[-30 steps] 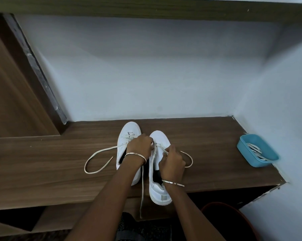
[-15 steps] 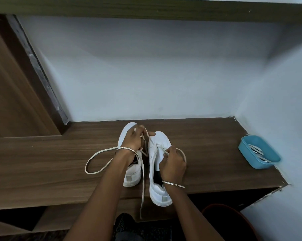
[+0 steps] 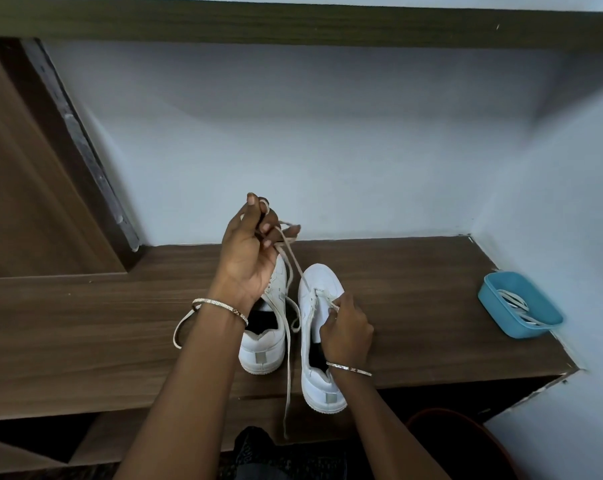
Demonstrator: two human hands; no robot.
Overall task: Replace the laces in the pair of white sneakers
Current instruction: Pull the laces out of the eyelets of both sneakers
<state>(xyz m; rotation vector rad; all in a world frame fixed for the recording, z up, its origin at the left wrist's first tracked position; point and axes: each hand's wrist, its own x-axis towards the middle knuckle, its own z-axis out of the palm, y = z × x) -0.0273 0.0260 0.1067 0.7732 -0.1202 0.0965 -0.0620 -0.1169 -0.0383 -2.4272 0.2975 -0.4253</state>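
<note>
Head view: a white lace runs taut and diagonal from the front eyelets of the right sneaker up and away to the raised left hand, whose fingers are curled tight around it. The right hand, nearer the eyelets, pinches the lace at the shoe's tongue. Both sneakers stand heel-toward-camera on a wooden shelf; a blue tray of laces sits well apart, right.

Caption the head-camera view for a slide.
Left hand pulls a lace up from the right sneaker while the right hand steadies it.
</note>
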